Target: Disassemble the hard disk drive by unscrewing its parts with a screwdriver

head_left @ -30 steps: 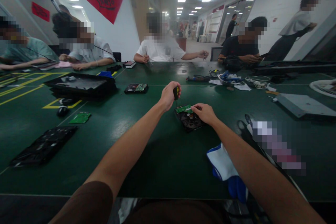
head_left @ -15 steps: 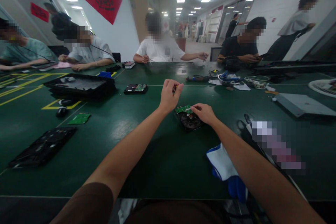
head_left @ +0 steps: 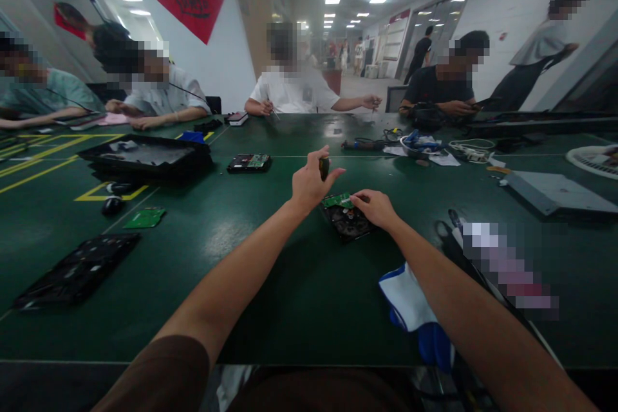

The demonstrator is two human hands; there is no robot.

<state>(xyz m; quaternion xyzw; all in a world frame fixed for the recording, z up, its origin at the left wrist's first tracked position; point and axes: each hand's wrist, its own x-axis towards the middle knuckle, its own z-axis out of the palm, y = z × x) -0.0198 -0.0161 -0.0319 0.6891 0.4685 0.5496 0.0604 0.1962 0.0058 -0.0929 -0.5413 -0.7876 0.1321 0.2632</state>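
A hard drive (head_left: 348,226) lies on the green table in front of me, with a green circuit board (head_left: 339,201) at its far end. My right hand (head_left: 375,207) pinches the near right edge of that board, thumb and fingertips closed together. Above the drive's far left corner, my left hand (head_left: 311,181) grips a screwdriver by its dark, yellowish handle (head_left: 324,168). Its thumb and index finger stand apart around the handle. The screwdriver's shaft and tip are hidden behind the hand.
Left are a loose green board (head_left: 145,217), a black drive casing (head_left: 80,269) and black trays (head_left: 147,158). Another drive (head_left: 249,163) lies farther off. A blue-white glove (head_left: 410,299) is under my right forearm. A grey metal box (head_left: 562,193) sits right; people sit opposite.
My left hand has shifted slightly left, and its fingers have opened out, showing more of the handle. My right hand and the hard drive have stayed in place.
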